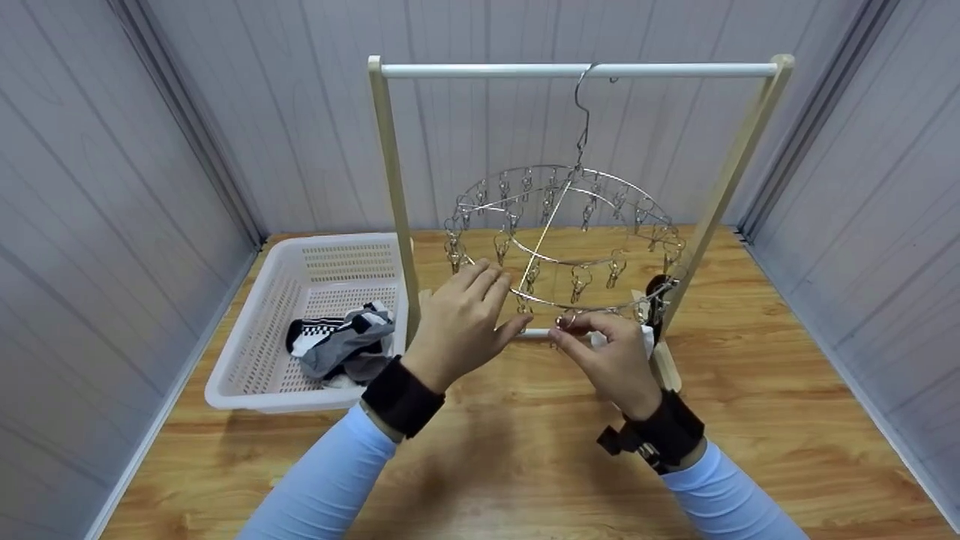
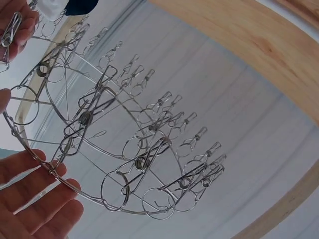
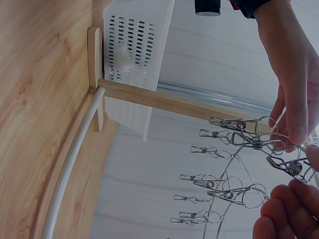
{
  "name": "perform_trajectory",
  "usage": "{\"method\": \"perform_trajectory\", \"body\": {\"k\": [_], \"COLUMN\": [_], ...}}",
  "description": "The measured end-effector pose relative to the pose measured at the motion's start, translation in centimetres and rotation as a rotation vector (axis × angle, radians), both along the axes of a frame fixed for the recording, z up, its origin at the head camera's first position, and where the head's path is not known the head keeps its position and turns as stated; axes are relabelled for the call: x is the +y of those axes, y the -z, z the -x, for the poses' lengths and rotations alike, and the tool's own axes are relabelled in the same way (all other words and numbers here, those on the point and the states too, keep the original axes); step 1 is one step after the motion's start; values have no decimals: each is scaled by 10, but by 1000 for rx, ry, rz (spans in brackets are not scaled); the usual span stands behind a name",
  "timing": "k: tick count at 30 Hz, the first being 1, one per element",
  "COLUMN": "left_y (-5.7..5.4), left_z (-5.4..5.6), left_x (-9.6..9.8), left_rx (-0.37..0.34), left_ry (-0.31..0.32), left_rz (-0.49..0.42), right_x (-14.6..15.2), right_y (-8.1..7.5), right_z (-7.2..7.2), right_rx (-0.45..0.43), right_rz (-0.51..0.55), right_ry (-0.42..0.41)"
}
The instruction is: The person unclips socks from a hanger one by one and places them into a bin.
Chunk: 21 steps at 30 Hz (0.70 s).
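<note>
A round wire hanger (image 1: 550,225) with several metal clips hangs by its hook from the rack's white bar. My left hand (image 1: 461,319) touches the front left of its outer ring. In the left wrist view, the fingers (image 2: 40,191) lie extended against the wire. At the front of the ring my right hand (image 1: 611,364) pinches a metal clip (image 3: 291,167) between thumb and fingertips. Just behind that hand a black and white cloth item (image 1: 658,292) hangs at the ring's right side, partly hidden.
On the left stands a white perforated basket (image 1: 232,367) containing grey, black and white socks (image 1: 337,349). The rack's wooden posts (image 1: 394,180) rise at both sides of the hanger. Panel walls (image 1: 112,247) enclose the wooden table (image 1: 510,465).
</note>
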<state>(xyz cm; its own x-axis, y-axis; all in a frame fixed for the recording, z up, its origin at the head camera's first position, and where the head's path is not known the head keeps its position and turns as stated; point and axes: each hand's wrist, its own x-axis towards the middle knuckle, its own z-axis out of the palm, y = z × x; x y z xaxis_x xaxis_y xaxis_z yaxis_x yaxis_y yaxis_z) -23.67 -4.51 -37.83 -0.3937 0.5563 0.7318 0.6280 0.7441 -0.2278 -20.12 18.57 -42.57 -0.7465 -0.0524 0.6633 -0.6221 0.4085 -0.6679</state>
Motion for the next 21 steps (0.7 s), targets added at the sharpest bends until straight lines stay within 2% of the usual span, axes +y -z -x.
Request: {"method": "perform_trajectory", "body": {"k": [6, 16, 21], "left_y": [1, 1, 1], "left_z": [1, 8, 9], "left_x": [5, 4, 3], "left_rx": [42, 218, 251], "left_ry": [2, -19, -65], "left_rz": [-16, -22, -1], "right_x": [-2, -3, -1], "right_y": [5, 4, -1], "right_z": [2, 1, -3], "right_rx": [42, 82, 121], "right_rz": [-23, -34, -50], "right_ry": [4, -44, -41]}}
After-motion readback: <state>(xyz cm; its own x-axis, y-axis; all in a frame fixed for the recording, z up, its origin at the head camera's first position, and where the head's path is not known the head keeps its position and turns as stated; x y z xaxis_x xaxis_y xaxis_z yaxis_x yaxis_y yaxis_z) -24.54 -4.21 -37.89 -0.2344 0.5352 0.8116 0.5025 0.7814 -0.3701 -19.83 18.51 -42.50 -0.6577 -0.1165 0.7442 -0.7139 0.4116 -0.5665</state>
